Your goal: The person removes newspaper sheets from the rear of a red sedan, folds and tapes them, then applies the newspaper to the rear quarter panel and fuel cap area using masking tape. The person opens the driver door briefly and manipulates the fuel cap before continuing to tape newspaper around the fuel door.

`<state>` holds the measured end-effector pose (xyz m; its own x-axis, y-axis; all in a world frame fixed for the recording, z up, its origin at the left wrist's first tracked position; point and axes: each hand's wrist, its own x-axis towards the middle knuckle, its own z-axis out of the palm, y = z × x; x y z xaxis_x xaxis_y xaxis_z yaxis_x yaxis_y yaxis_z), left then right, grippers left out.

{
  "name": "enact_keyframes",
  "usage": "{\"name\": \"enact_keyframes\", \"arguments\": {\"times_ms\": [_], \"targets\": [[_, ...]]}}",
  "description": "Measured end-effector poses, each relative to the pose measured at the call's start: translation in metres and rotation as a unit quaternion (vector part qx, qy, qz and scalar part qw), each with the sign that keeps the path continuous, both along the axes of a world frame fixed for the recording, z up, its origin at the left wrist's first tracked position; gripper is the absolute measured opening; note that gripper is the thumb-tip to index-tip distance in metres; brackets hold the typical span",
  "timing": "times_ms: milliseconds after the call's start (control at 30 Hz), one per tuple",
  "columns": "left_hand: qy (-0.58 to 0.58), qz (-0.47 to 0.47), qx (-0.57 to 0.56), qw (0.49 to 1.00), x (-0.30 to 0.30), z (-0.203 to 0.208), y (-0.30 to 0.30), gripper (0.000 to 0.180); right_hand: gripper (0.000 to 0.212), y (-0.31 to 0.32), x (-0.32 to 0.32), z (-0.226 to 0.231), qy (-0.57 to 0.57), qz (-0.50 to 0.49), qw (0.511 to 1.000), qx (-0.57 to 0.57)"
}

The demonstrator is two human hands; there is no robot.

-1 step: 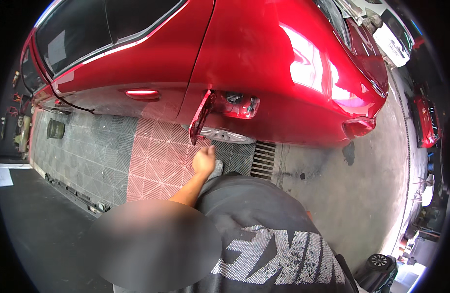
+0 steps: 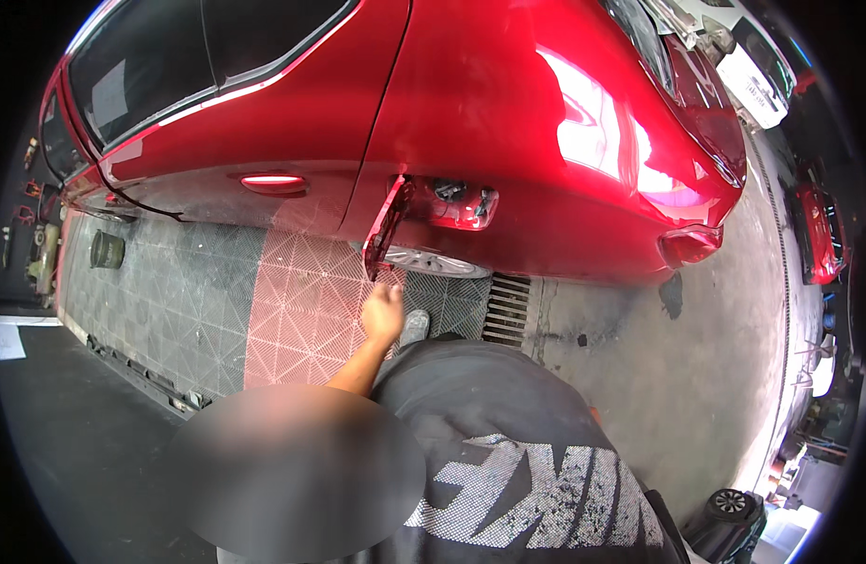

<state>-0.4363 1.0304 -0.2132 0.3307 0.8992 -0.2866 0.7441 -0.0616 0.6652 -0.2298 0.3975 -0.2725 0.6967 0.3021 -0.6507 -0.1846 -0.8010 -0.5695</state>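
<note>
My left hand [image 2: 383,308] is closed, fingers curled, just below the lower tip of the red fuel door [image 2: 388,230]. Whether it touches that tip, or pinches something small, I cannot make out. The fuel door stands swung open from the side of a glossy red car [image 2: 470,103]. To its right is the fuel filler recess [image 2: 466,204], with a dark cap area inside. My left forearm rises from beneath a blurred patch. My right hand is not in view.
A silver wheel [image 2: 435,262] shows under the car. Below it lie red and grey floor tiles [image 2: 296,310] and a slotted drain grate [image 2: 508,308]. A dark bucket [image 2: 107,249] stands at the far left. My shoe [image 2: 414,328] is beside my dark printed shirt [image 2: 480,385].
My left hand has shifted slightly to the left, close under the fuel door's tip. More of my shoe shows beside it. The fuel door and car look almost the same.
</note>
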Motion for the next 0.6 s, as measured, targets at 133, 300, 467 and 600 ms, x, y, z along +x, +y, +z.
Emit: {"name": "enact_keyframes", "arguments": {"times_ms": [133, 300, 467, 600], "targets": [[-0.198, 0.034, 0.101, 0.974, -0.017, 0.051, 0.01, 0.086, 0.015, -0.023, 0.006, -0.043, -0.011, 0.028, 0.999, 0.018], [-0.302, -0.067, 0.137, 0.941, 0.013, 0.091, -0.016, 0.092, 0.015, 0.005, 0.02, -0.02, 0.022, 0.048, 0.999, 0.002], [-0.287, -0.115, 0.162, 0.937, 0.058, 0.086, -0.049, 0.075, 0.015, 0.017, 0.044, -0.003, 0.046, 0.069, 0.996, -0.02], [-0.278, -0.097, 0.152, 0.944, 0.069, 0.089, -0.044, 0.083, 0.014, 0.03, 0.06, 0.0, 0.045, 0.06, 0.997, -0.014]]}}
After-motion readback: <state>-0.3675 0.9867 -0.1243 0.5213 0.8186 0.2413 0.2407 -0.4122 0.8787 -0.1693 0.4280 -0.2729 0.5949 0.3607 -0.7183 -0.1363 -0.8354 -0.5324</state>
